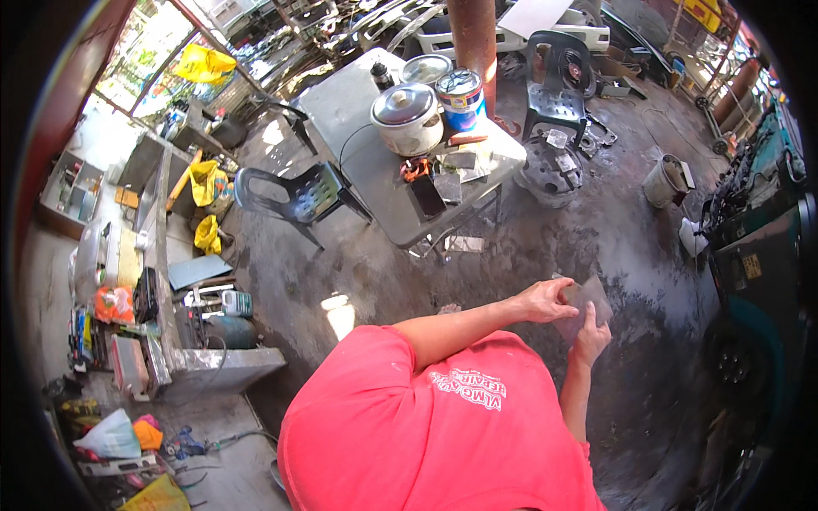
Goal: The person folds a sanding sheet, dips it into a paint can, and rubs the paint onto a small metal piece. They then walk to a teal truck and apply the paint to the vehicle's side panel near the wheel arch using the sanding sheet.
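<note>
Both arms reach forward and to the right, over the floor. A thin grey sheet (586, 305), perhaps sandpaper, is held up between my two hands. My left hand (545, 301) pinches its left side between thumb and fingers. At the lower right edge my right hand (590, 339) grips it, with one finger stretched up along its face. The sheet looks stiff and roughly square; its far side is hidden from me.
Ahead stands a folding table (341, 102) with a lidded pot (406, 119), a paint can (461, 98) and a dark phone (427, 197). Plastic chairs (311, 198) flank it. A teal vehicle (767, 281) is at right, a bucket (667, 180) nearby. Cluttered shelving (170, 281) lines the left.
</note>
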A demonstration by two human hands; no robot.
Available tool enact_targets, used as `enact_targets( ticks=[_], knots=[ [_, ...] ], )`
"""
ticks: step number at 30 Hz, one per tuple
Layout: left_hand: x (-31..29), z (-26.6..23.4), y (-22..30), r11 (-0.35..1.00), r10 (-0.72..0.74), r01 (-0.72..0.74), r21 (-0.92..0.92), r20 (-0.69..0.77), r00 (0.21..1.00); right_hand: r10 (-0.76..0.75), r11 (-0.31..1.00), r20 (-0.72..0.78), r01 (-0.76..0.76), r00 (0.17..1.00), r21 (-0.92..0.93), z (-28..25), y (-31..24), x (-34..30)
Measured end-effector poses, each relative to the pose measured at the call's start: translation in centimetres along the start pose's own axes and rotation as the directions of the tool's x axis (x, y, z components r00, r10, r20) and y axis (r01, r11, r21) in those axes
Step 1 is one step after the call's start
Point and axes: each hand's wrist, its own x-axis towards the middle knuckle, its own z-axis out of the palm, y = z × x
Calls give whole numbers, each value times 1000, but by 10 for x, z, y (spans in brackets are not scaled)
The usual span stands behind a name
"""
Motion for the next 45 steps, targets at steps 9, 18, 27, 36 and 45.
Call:
enact_targets(
  ticks=[9,18,27,36,45],
  knots=[
    [5,-60,-38,1000,20,-16,17,-270,963,-214,962,190,240,958,-132,86,-23,-8],
    [-10,-117,-41,764,-52,150,-628,172,984,-76,989,335,113,939,-90,59,-81,-9],
    [0,-73,21,516,34,361,-777,440,897,-325,865,514,31,794,500,37,-110,-16],
    [14,-29,54,551,76,512,-659,650,756,-115,926,-17,113,993,361,-8,-106,-39],
    [-5,-24,128,877,149,143,-459,543,827,123,777,-162,7,979,629,-61,-109,-56]
  ],
)
